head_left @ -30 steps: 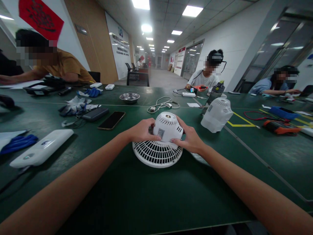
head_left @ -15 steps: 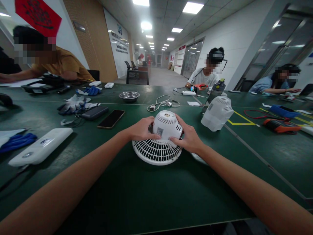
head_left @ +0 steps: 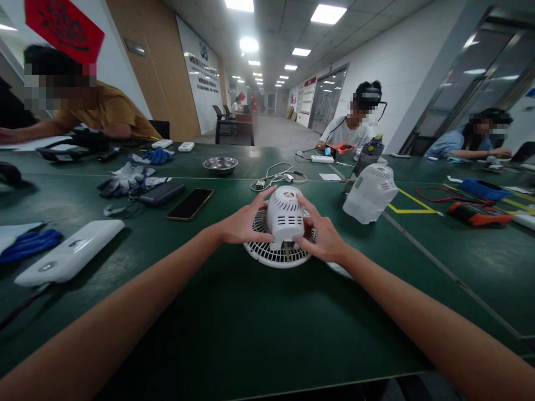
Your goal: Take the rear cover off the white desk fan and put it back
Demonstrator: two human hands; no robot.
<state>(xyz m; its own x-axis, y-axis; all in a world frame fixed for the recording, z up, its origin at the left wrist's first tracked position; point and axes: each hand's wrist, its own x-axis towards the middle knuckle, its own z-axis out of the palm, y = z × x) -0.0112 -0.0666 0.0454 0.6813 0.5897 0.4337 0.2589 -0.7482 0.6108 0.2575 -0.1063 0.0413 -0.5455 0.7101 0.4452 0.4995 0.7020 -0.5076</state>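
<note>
A white fan head stands grille-down on the green table. Its motor housing (head_left: 286,214) points upward, with vent slots facing me and an opening at the top. The round slatted grille (head_left: 279,257) spreads out below it. My left hand (head_left: 246,224) grips the housing from the left, thumb near its lower edge and fingers toward the top. On the right side, my right hand (head_left: 321,231) is curled around it, thumb low at the front. Part of the grille is hidden behind the housing and my hands.
A translucent white plastic cover (head_left: 370,193) and a bottle (head_left: 369,153) stand to the right. Beyond the fan lie a coiled white cable (head_left: 279,177) and a metal bowl (head_left: 220,164). A phone (head_left: 190,204) and white device (head_left: 71,250) lie left. Co-workers sit across the table.
The fan head has been turned between my hands: the label that faced me is out of sight and the vent slots now face me. The grille has shifted slightly right and away.
</note>
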